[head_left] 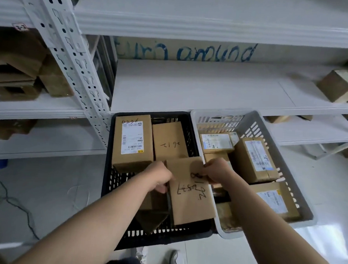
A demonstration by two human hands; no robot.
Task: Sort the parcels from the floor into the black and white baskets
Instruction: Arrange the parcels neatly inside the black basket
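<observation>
The black basket (107, 168) and the white basket (260, 124) sit side by side on the floor (44, 195), their far edges under a shelf (191, 86). Open floor lies to the left of the black one. Two boxes (132, 141) fill the black basket's far edge, and its near-left corner is free. The white basket holds several labelled parcels (256, 158). A handwritten parcel (190, 197) is over the black basket's near-right corner. The left hand (160, 177) grips its left edge with curled fingers, and the right hand (217, 170) pinches its far-right corner.
</observation>
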